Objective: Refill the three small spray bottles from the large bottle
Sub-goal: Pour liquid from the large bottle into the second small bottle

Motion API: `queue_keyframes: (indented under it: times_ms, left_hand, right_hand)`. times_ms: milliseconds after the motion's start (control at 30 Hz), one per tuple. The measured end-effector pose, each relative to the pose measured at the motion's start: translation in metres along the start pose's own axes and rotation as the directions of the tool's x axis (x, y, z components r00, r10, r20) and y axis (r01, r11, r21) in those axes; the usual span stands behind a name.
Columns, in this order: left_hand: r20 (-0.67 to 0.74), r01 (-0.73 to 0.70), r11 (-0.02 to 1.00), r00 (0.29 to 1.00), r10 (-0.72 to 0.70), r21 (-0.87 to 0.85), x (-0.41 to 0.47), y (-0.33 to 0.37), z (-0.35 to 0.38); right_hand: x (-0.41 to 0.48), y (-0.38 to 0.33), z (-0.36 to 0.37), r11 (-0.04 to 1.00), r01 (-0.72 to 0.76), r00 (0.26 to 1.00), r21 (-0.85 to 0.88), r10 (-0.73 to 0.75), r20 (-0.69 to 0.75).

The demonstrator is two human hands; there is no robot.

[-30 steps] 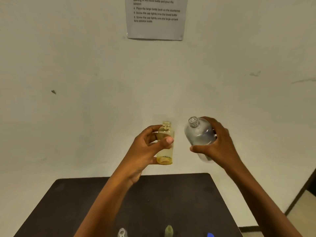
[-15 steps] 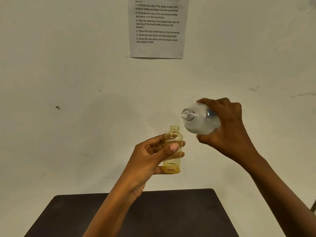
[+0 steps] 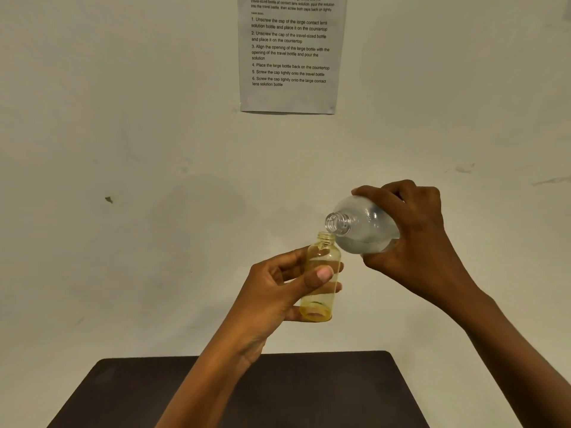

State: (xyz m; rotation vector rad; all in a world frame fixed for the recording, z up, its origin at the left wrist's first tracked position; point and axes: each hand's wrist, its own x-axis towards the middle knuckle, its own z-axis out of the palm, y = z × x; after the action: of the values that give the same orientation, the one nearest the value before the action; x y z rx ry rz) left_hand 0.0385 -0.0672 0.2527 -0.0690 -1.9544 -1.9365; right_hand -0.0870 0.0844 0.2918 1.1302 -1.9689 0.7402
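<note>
Item 1: small bottle (image 3: 321, 273), yellow-tinted clear plastic, uncapped. Held upright with a slight tilt, above the counter and in front of the wall. Its mouth sits just below the neck of the large bottle; whether the two touch cannot be told.

Item 2: large bottle (image 3: 361, 227), clear, uncapped, threaded neck. Tipped nearly on its side, neck pointing left and slightly down toward the small bottle's opening. Clear liquid pools along its lower side.

Item 3: left hand (image 3: 278, 291). Fingers curled round the small bottle from behind, thumb pressed across its front at mid-height.

Item 4: right hand (image 3: 411, 236). Wrapped over the base and body of the large bottle, fingers on top, thumb beneath.

Item 5: counter (image 3: 309, 393), dark, matte top with rounded far corners, below both hands at the lower edge of the view.

Item 6: instruction sheet (image 3: 290, 54), white paper with six numbered printed steps, fixed to the pale wall (image 3: 123, 118) above the hands.

Item 7: small dark mark (image 3: 108, 199) on the wall, left of the hands.
</note>
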Motion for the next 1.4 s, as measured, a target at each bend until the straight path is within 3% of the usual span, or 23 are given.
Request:
queue_keyframes:
  times_ms: [1400]
  left_hand:
    - [-0.019, 0.027, 0.999, 0.999, -0.027, 0.046, 0.0036, -0.0038, -0.0009]
  right_hand:
    - [0.0042, 0.0042, 0.0036, 0.998, 0.048, 0.998, -0.044, -0.049, -0.028]
